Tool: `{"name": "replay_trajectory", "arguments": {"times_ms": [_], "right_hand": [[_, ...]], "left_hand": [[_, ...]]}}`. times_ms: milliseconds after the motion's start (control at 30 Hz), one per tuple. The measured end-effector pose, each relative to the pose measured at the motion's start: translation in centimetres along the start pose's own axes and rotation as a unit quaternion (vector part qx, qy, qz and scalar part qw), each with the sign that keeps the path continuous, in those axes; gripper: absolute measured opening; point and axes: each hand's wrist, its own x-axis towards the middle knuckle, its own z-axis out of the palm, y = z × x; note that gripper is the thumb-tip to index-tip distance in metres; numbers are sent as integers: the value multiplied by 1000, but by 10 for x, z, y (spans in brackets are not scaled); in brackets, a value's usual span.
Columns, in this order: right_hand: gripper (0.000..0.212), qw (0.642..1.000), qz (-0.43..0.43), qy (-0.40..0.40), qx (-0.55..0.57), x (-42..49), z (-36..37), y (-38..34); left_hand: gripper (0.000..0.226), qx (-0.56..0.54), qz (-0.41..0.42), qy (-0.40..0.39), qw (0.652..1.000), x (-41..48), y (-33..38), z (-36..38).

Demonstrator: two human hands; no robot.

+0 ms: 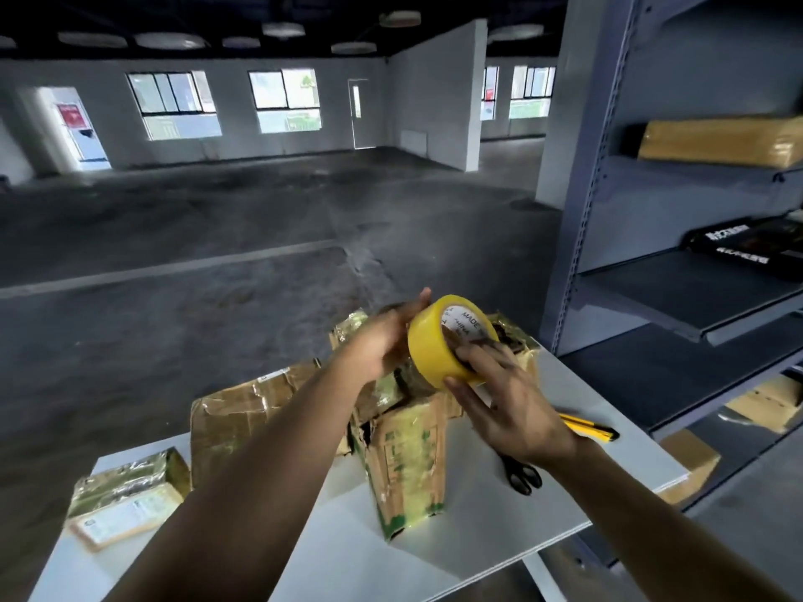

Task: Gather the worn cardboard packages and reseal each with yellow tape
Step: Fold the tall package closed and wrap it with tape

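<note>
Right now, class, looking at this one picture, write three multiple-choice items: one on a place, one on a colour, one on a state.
1. Where do the scissors lie?
A. on the table
B. on the floor
C. on a shelf

2. What colour is the tape roll?
A. blue
B. yellow
C. red

3. How is the roll held?
A. lying untouched on the table
B. in one hand only
C. between both hands, above the boxes

Key: 1 A, the scissors rest on the white tabletop under the right hand. 2 B, its band is yellow. 3 C, the left hand and the right hand both touch it.
</note>
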Motion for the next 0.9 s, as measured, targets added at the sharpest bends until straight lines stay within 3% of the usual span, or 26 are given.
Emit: {"name": "replay_trajectory", "arguments": {"times_ms": [67, 233, 400, 500, 567, 633, 700, 800, 900], "right_hand": [[30, 1000, 3, 4, 18, 2, 1, -5], [22, 999, -21, -26, 30, 7, 13, -19], [26, 999, -43, -6, 27, 18, 26, -39], [29, 997, -74, -8, -12, 23, 32, -50], [29, 1000, -13, 12, -16, 27, 32, -55], [34, 997, 38, 12, -73, 31, 31, -58], [40, 992, 62, -22, -108, 34, 31, -65], [43, 986, 81, -104, -102, 38, 32, -85], [41, 974, 70, -179, -115, 34, 36, -106]], "left_hand": [[26, -22, 36, -7, 999, -3, 2, -8], [9, -16, 74, 23, 997, -29, 18, -25], [22, -2, 124, 138, 983, -41, 15, -37], [25, -85, 126, 207, 966, -51, 25, -52], [26, -135, 143, 213, 957, -62, 31, -68], [29, -154, 148, 163, 963, -75, 28, -83], [24, -156, 157, 138, 965, -83, 18, -92], [13, -178, 163, 187, 952, -83, -6, -110], [17, -205, 124, 215, 947, -81, -38, -124]]}}
